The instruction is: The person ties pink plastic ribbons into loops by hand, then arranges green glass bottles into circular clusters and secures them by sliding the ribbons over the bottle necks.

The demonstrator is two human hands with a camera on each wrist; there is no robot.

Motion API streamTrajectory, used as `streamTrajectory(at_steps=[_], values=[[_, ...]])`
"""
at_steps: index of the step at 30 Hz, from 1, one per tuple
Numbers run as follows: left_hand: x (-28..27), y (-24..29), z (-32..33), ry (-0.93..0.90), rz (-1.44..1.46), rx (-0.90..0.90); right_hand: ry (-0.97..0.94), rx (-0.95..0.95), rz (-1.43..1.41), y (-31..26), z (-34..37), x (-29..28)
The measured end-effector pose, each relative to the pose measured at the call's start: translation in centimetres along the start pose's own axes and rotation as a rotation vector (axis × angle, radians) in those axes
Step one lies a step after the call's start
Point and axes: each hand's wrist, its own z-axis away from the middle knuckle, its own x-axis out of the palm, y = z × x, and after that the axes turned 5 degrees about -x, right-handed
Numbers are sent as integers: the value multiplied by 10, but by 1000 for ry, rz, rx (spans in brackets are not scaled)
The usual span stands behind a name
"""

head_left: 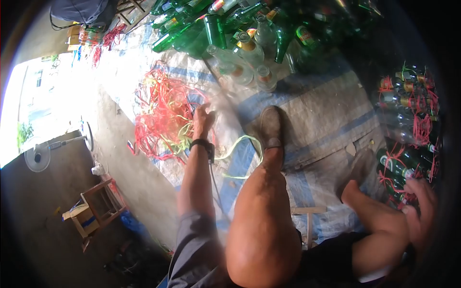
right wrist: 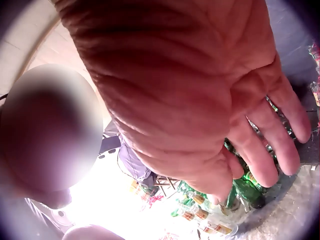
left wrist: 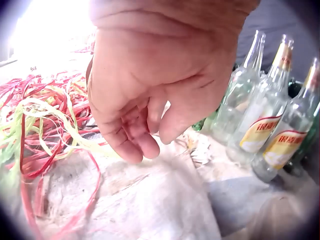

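A tangled heap of red and yellow-green plastic strips [head_left: 163, 115] lies on the floor. My left hand [head_left: 204, 121] is at the heap's right edge, fingers loosely bent. In the left wrist view, the thumb stands apart from the fingertips of this hand [left wrist: 160, 95], and no strip shows between them. A pale yellow strip [left wrist: 75, 140] runs toward the fingers from behind. My right hand [head_left: 422, 206] is raised beside the right knee, overlapping a tied bundle of green bottles [head_left: 396, 165]. Seen from its wrist, this hand [right wrist: 200, 110] has its fingers extended and an empty palm.
Green bottles [head_left: 216, 31] are piled at the top, with clear bottles [head_left: 245, 53] standing in front. Another tied bundle [head_left: 408, 101] is at the right. A blue-striped woven sheet [head_left: 326, 105] covers the floor around my shoes [head_left: 271, 125]. A fan [head_left: 38, 157] and wooden stool [head_left: 103, 201] are left.
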Motion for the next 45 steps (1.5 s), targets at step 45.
streamTrajectory(at_steps=[45], values=[[-192, 214, 494, -170, 583, 983, -122, -364, -1456, -182, 88, 93]])
